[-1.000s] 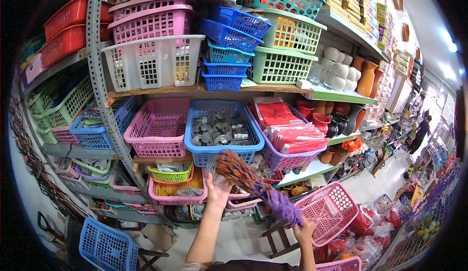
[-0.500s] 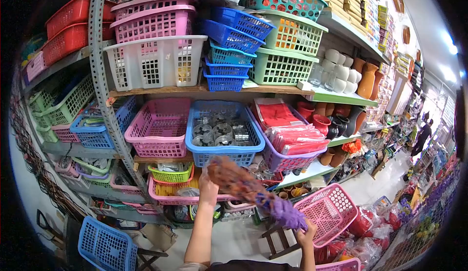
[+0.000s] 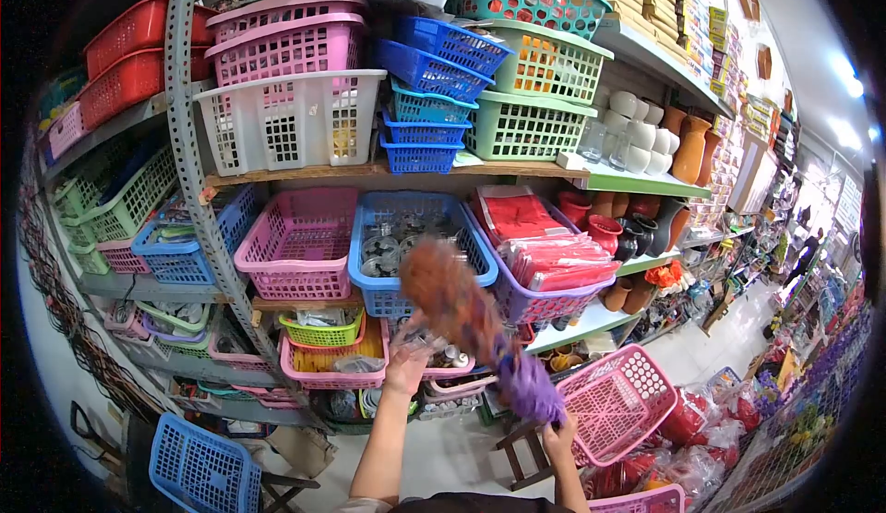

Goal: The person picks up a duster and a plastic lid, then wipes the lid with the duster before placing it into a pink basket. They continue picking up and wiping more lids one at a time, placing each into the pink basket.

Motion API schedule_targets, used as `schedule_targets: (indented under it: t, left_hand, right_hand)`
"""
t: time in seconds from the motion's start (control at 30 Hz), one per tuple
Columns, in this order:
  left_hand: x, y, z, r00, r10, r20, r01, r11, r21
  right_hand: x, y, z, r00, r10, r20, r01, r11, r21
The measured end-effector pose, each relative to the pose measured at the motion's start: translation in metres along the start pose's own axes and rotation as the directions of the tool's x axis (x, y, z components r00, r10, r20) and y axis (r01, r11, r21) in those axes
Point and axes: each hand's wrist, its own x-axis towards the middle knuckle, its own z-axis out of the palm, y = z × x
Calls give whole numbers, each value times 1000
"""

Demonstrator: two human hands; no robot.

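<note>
My right hand is closed around the purple end of a long, shaggy duster. Its head is rust-brown, with mixed colours along the middle, and motion blurs it. The duster slants up and left, overlapping the front of a blue basket of clear round containers. Lower left of the duster, my left hand is raised with fingers curled about a see-through item, whose shape is hard to make out.
An angled metal post stands left of shelves stacked with plastic baskets. A purple basket holds red packets. A pink basket sits low by my right hand, near bagged red goods. A blue basket stands lower left.
The duster's brown head has swung up and right, away from my left hand, and now points more steeply upward. My right hand has shifted slightly left; my left hand has moved a little right.
</note>
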Motion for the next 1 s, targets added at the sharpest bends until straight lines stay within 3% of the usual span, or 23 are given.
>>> schedule_targets:
  t: [0.03, 0.07, 0.13, 0.17, 0.23, 0.27, 0.3, 0.33, 0.4, 0.47, 0.5, 0.53, 0.6, 0.63, 0.73, 0.77, 0.83, 0.87, 0.9, 0.93, 1.0]
  left_hand:
    - [0, 3, 9, 995, -37, -90, 31, 997, -68]
    - [0, 5, 18, 981, -80, -179, 55, 989, -138]
    - [-3, -6, -11, 982, -178, -69, 155, 953, -261]
    - [-6, -13, -15, 981, -180, -66, 157, 952, -262]
    - [-4, -11, 17, 1000, -9, 8, 11, 967, -253]
    - [-4, -13, 12, 1000, -4, 6, 5, 968, -252]
    - [-3, -12, 12, 1000, -23, -21, 20, 994, -103]
    - [-3, -12, 13, 998, -40, -52, 42, 998, 47]
    - [0, -12, 12, 996, -33, -83, 27, 998, -63]
    - [4, -10, 1, 987, -159, -27, 150, 969, -194]
    - [3, -9, 2, 985, -162, -62, 145, 965, -217]
    - [3, -10, -1, 985, -159, -61, 142, 966, -216]
    - [4, -8, 1, 990, -104, 96, 131, 928, -350]
    - [0, -4, 21, 991, -119, -65, 101, 967, -234]
    - [1, -10, 11, 989, -127, 75, 141, 964, -227]
    - [0, -17, 14, 998, -56, -8, 54, 987, -152]
    - [0, -12, 27, 998, -56, -28, 53, 994, -100]
    - [2, -11, 30, 997, -56, -49, 54, 997, -48]
    - [2, -12, 30, 998, -54, -20, 50, 983, -177]
    - [3, -13, 27, 998, -57, -21, 52, 983, -176]
    - [7, -12, 19, 982, -184, -53, 157, 933, -325]
  right_hand:
    - [8, -30, -12, 996, -62, 63, 53, 989, 137]
    - [13, -41, -12, 996, -62, 65, 52, 989, 137]
    - [16, -52, -10, 991, -83, 106, 74, 994, 87]
    - [14, -49, -6, 993, -1, 121, -13, 993, 120]
    - [13, -42, -3, 993, 0, 115, -13, 993, 113]
    - [12, -41, -1, 993, 7, 114, -19, 994, 107]
    - [12, -42, -1, 993, 6, 119, -19, 994, 108]
    - [12, -45, -2, 991, 71, 117, -78, 995, 60]
    - [11, -44, -3, 985, 137, 108, -138, 990, 11]
    - [10, -38, -4, 940, 338, 55, -339, 941, 2]
    - [11, -40, -4, 988, 142, -64, -130, 978, 166]
    - [7, -27, -1, 990, 126, -69, -102, 954, 281]
    - [1, -30, -16, 999, -30, -28, 32, 996, 88]
    - [2, -34, -17, 999, -27, -30, 30, 996, 86]
    - [1, -39, -18, 993, 52, 104, -55, 998, 29]
    - [-1, -33, -13, 996, 33, 78, -36, 998, 44]
    - [-2, -28, -11, 999, 14, 50, -17, 998, 59]
    - [-2, -27, -12, 983, 169, 72, -171, 985, 21]
    - [-3, -26, -13, 942, 322, 90, -322, 947, -19]
    - [-4, -22, -14, 942, 325, 90, -324, 946, -19]
    - [1, -19, -14, 924, 381, 25, -375, 893, 250]
